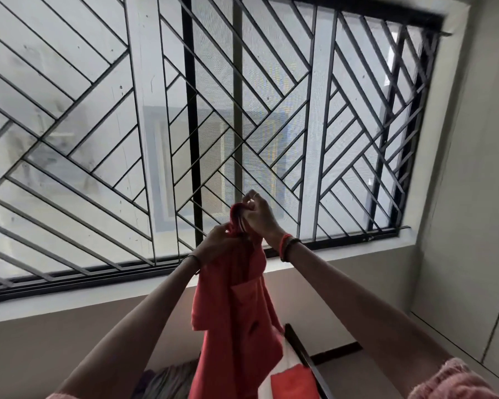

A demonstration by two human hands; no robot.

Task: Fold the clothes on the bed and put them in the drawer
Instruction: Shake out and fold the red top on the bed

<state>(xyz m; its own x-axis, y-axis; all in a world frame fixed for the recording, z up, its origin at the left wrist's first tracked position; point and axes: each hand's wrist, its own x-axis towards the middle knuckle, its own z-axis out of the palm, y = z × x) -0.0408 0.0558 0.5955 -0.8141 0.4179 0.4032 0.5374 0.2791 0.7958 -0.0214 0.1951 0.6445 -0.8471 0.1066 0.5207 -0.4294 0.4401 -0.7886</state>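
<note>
A red garment (236, 318) with a patch pocket hangs in the air in front of the window. Both arms are raised high. My left hand (218, 243) grips the cloth near its top edge. Just above and to the right, my right hand (258, 214) pinches the bunched top of the same garment. The garment's lower part drops out of the bottom of the frame. A strip of the bed (283, 370) with red and white fabric shows at the bottom, and the drawer is not in view.
A large window with a black diagonal metal grille (242, 110) fills the upper view. A dark bed frame edge (308, 361) runs at the lower right. Striped grey cloth (170, 378) lies at the bottom left. A pale wall or wardrobe panel (473, 226) stands on the right.
</note>
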